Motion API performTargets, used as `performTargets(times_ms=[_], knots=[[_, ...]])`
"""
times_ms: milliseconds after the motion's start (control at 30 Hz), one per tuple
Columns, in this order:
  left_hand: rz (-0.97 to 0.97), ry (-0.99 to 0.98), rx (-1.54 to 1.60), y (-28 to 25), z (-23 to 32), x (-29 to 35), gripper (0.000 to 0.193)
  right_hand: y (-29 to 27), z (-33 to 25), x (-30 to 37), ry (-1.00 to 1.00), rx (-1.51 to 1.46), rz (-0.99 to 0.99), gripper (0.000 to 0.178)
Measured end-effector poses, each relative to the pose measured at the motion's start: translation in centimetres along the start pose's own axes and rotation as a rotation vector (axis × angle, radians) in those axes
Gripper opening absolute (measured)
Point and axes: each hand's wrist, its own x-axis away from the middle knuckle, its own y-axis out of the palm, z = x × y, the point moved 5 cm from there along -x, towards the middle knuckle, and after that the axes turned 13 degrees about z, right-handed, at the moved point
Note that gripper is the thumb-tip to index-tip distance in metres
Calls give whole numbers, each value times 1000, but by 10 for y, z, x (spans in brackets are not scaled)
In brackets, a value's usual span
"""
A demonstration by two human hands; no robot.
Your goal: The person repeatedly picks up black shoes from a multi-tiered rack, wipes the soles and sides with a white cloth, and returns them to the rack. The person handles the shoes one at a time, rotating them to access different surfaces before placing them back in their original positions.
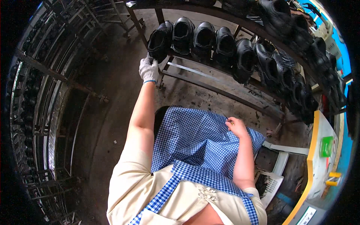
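Observation:
My left hand (149, 70), in a white knit glove, is closed on the heel end of a black shoe (160, 39) at the left end of the rack's lower shelf. Its fingers are partly hidden behind the heel. More black shoes (204, 39) stand beside it in a row, their openings facing me. Bare and curled, my right hand (238, 128) rests over my blue checked apron (195, 125). A small, thin item with a dark tip and a yellowish spot shows at its fingertips, too small to name.
Above the row runs the rack's upper shelf (210, 12), carrying more black shoes (275, 17). On the right is a yellow-edged worktable (317, 165) with a green container (326, 146). Dark metal racks (48, 71) line the left side, across the floor.

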Motion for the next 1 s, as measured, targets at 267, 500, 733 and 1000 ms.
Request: performTargets(times_ms=[267,500,733,1000], knots=[[-57,-927,817,33,-13,35,14,1,11,-4,17,-31,4,30],[-175,-1206,1225,63,-55,41,14,-2,-3,0,61,-5,-57,30],[-89,-1333,1390,46,-25,36,16,-5,-6,2,67,-17,-70,30],[-285,-1132,1241,56,-24,50,20,-6,-4,2,47,-23,-59,30]])
